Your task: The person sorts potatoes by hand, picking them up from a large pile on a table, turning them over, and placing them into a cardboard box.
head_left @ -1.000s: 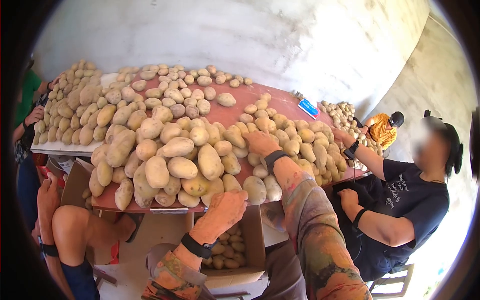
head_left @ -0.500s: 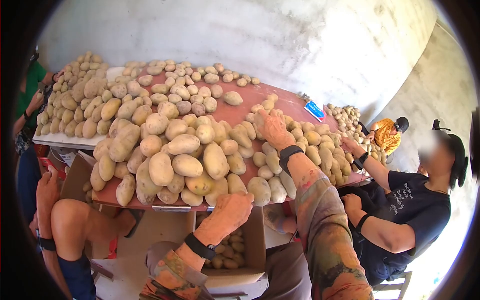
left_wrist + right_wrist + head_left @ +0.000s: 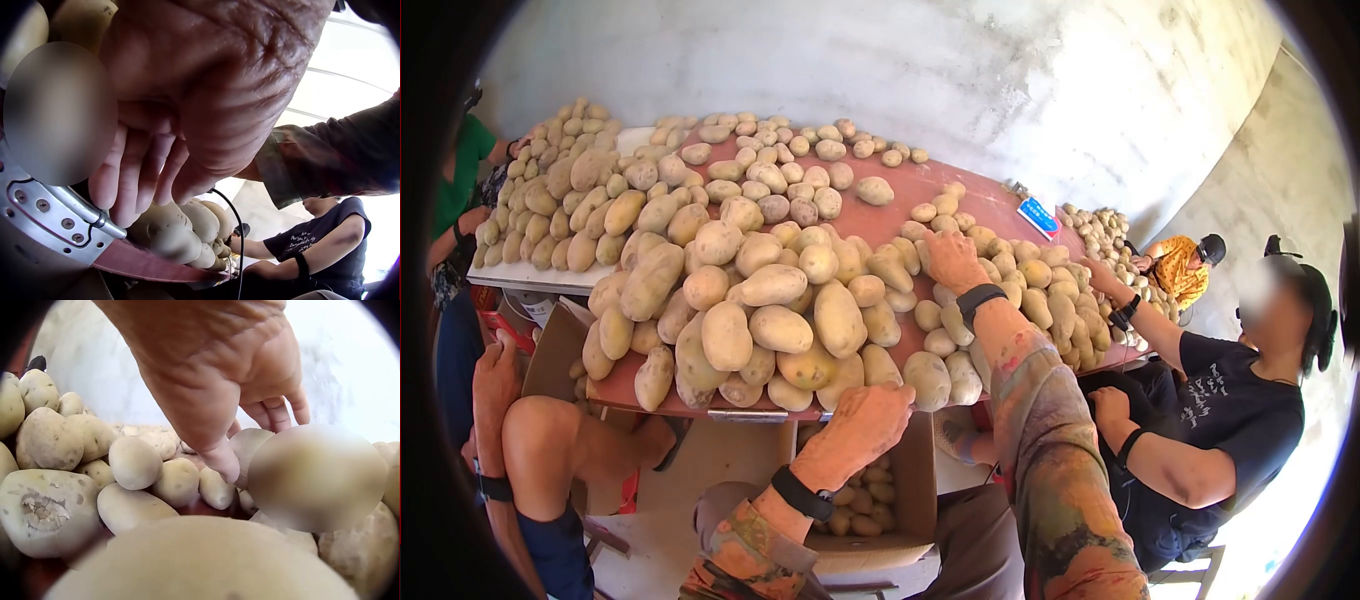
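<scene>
My right hand (image 3: 957, 262) reaches over the far part of the right-hand heap of potatoes (image 3: 1050, 300). In the right wrist view its thumb lies against a pale potato (image 3: 245, 445), with the fingers bent over the far side; a blurred patch covers part of this. My left hand (image 3: 865, 428) hovers at the table's front edge, beside a large potato (image 3: 927, 378), its fingers loosely curled and nothing seen in them. The left wrist view shows those fingers (image 3: 128, 175) hanging near a metal hinge (image 3: 81, 215). A bigger heap of potatoes (image 3: 740, 310) covers the table left of my hands.
The red table (image 3: 900, 215) runs along a pale wall. Below its front edge stands a cardboard box (image 3: 915, 480) with potatoes inside. A person in a black T-shirt (image 3: 1225, 400) sits close on the right, and another person's knee (image 3: 550, 440) is at left. A blue-and-white box (image 3: 1038, 217) lies at the back.
My right hand has moved away from the table's middle to the far part of the right heap, then slightly down onto it. The left hand stays by the edge. The head view has shifted a little.
</scene>
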A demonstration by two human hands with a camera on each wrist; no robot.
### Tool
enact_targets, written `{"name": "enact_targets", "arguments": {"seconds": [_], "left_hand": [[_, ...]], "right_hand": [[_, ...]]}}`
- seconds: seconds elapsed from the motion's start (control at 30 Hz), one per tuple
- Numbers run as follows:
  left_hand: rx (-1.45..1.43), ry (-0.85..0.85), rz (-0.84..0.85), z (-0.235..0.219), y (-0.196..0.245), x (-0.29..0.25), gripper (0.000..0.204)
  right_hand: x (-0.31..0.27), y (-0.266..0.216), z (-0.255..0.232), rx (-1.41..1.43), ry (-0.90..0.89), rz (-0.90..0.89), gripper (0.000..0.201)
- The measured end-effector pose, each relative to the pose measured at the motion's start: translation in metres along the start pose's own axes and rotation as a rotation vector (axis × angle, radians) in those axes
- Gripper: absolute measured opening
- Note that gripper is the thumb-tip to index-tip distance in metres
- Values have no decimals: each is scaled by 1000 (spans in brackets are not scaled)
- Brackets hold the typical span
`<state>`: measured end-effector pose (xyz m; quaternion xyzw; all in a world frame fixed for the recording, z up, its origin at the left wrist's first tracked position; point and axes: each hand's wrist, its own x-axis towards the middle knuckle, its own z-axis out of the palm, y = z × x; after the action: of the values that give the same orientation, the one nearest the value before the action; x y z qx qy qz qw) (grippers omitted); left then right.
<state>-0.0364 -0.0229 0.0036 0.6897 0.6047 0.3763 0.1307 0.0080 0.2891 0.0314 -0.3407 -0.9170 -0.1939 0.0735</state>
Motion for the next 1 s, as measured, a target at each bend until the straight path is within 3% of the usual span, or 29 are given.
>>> {"name": "enact_targets", "arguments": {"seconds": [0.07, 0.17, 0.3, 0.4, 0.5, 0.6, 0.8, 0.87, 1.0], "left_hand": [[7, -5, 7, -1, -1, -1, 11], [19, -20, 24, -4, -1, -1, 12], [27, -50, 17, -3, -3, 1, 13], [49, -109, -34, -7, 1, 1, 14], [40, -100, -54, -9, 4, 0, 14], [21, -65, -25, -4, 0, 0, 14], [41, -89, -29, -5, 4, 0, 16], [36, -86, -18, -2, 1, 1, 16], [54, -86, -25, 2, -2, 0, 16]], "right_hand": [[5, -3, 9, -51, 2, 13, 32], [5, -15, -14, 31, -170, -2, 32], [-1, -18, -21, -16, -184, -53, 44], [-2, -14, -32, 277, 9, 22, 46], [11, 3, -60, 359, -126, 226, 46], [1, 32, -77, 377, 65, 237, 45], [-14, 71, -53, 417, 87, 389, 35], [-23, 78, -20, 425, 111, 337, 33], [-30, 68, -19, 417, 71, 258, 32]]}}
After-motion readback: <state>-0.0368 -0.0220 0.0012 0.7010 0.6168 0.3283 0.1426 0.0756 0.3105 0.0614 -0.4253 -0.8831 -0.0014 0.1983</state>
